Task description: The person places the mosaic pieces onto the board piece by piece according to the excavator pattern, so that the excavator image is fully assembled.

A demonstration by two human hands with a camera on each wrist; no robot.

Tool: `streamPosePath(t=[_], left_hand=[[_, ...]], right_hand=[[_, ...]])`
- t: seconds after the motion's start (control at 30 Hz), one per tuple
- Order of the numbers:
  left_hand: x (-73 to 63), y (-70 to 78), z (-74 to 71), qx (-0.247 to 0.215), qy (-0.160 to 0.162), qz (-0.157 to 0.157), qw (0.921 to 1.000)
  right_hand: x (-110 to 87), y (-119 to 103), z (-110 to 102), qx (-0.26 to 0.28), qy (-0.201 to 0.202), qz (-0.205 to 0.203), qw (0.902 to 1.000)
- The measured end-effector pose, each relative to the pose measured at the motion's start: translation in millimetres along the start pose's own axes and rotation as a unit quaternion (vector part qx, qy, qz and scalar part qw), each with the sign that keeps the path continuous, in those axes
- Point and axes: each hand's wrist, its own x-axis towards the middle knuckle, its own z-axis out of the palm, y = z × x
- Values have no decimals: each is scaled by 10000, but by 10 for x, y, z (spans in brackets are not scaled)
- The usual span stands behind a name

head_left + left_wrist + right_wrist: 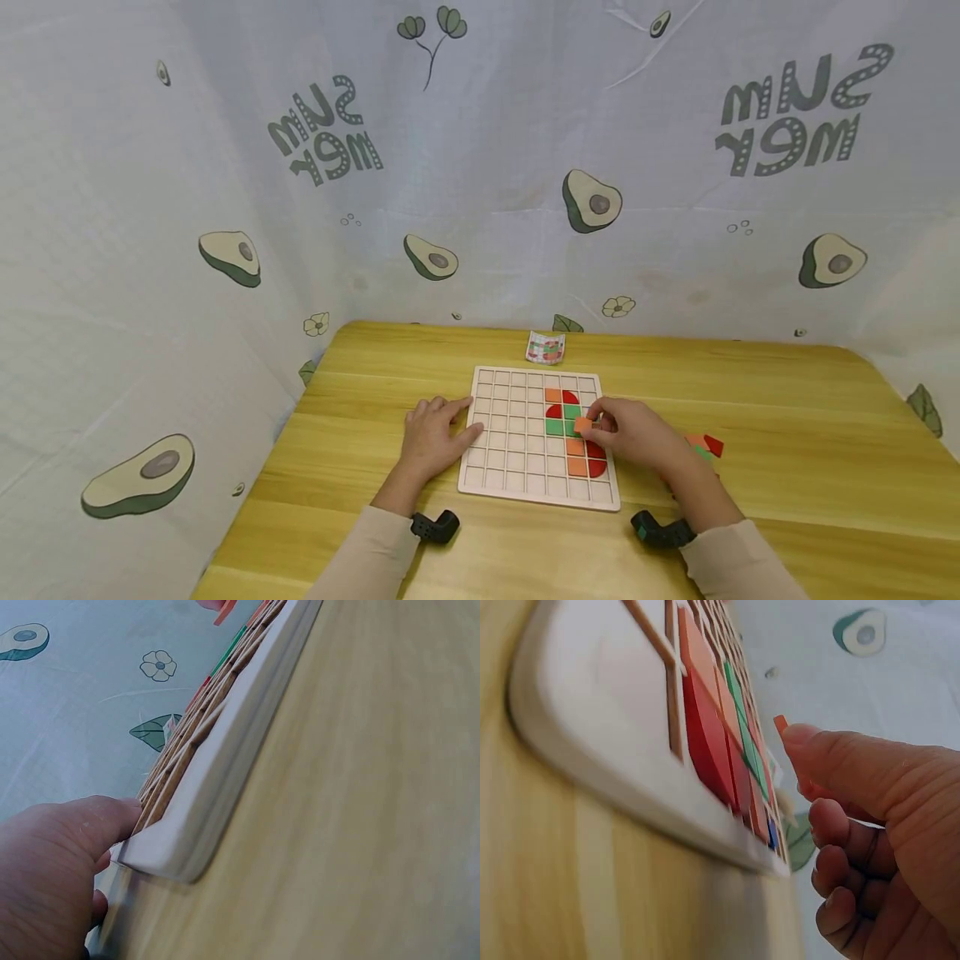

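A pale wooden grid board (pixel 497 457) lies flat on the table. My left hand (pixel 433 437) rests at its left edge, thumb and index finger touching the rim; in the left wrist view the thumb (pixel 97 821) lies on the board's corner. Between thumb and fingertips my right hand (pixel 637 432) pinches an orange square tile (pixel 582 425), held above the right part of the grid. Green square tiles (pixel 554 427), orange squares (pixel 576 467) and red rounded tiles (pixel 597 468) fill several cells there. The right wrist view shows the pinched tile's thin edge (pixel 781 723) raised off the board.
Loose red, orange and green tiles (pixel 714 446) lie on the wooden table (pixel 810 467) right of the board, partly behind the right forearm. A small card with a coloured pattern (pixel 545 348) sits beyond the board's far edge. A printed curtain (pixel 495 192) hangs behind the table.
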Motion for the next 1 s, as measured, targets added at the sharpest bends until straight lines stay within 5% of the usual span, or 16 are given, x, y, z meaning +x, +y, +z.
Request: streamPosePath(t=[0.3,1.0], left_hand=[[12,4,2,0,-30,-50,10000],[10,9,-6,23,-39,-31,10000]], right_hand=[[-13,-230,177,-179,-204,-360,9990],[23,-261,338,-664,13,-870,9940]])
